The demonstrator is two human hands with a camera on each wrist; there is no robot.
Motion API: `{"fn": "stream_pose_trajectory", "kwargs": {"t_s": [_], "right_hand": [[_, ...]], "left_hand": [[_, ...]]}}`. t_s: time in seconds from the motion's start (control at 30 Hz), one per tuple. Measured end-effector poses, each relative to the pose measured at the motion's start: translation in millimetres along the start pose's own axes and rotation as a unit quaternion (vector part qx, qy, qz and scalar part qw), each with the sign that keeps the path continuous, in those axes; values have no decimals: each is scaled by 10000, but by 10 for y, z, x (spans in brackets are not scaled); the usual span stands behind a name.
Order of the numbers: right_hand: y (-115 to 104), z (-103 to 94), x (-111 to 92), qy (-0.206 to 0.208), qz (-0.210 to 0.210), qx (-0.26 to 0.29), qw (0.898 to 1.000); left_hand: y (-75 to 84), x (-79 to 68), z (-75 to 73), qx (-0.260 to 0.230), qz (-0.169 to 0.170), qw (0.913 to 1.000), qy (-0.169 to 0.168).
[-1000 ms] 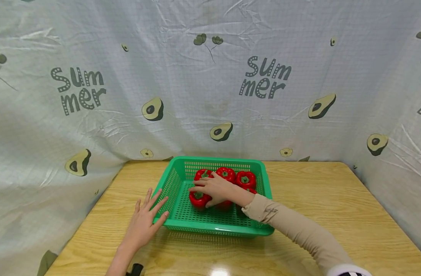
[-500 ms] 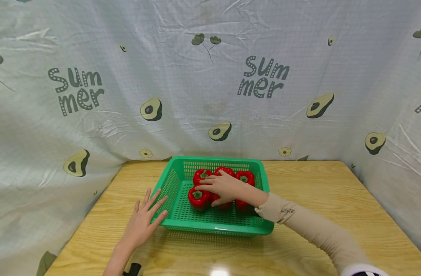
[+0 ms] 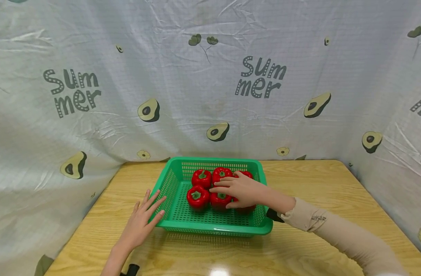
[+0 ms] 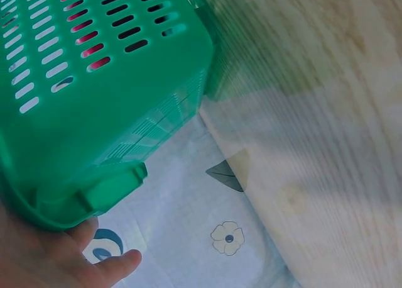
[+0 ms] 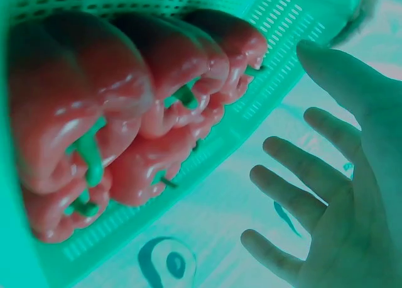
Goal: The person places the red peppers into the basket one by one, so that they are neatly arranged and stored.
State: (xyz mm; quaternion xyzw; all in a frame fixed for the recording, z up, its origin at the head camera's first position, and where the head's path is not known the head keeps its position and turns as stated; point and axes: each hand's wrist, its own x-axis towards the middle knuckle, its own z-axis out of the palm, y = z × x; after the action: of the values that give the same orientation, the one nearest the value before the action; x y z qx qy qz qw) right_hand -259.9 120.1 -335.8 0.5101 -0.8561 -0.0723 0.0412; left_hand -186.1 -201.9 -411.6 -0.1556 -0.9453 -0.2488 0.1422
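Note:
Several red bell peppers stand stem-up in two rows inside a green plastic basket. My right hand is over the right part of the group, fingers straight and spread, holding nothing. It partly hides the peppers at the right. In the right wrist view, glossy peppers with green stems show beside the spread fingers. At the basket's left rim, my left hand rests with its fingers stretched out. The left wrist view has its fingertips right at the rim.
The basket stands on a wooden table, towards its back edge. Behind and at both sides hangs a pale cloth printed with avocados and the word "summer". A black piece shows at my left wrist.
My right hand has moved right across the peppers, from the left ones to the right ones, uncovering those on the left. The left hand and the basket have stayed in place.

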Motion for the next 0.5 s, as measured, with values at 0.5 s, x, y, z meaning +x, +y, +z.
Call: {"fn": "stream_pose_trajectory", "kwargs": {"t_s": [0.5], "right_hand": [[199, 224, -603, 591, 299, 434, 9969]], "left_hand": [[-21, -66, -101, -158, 52, 9998, -108]]}}
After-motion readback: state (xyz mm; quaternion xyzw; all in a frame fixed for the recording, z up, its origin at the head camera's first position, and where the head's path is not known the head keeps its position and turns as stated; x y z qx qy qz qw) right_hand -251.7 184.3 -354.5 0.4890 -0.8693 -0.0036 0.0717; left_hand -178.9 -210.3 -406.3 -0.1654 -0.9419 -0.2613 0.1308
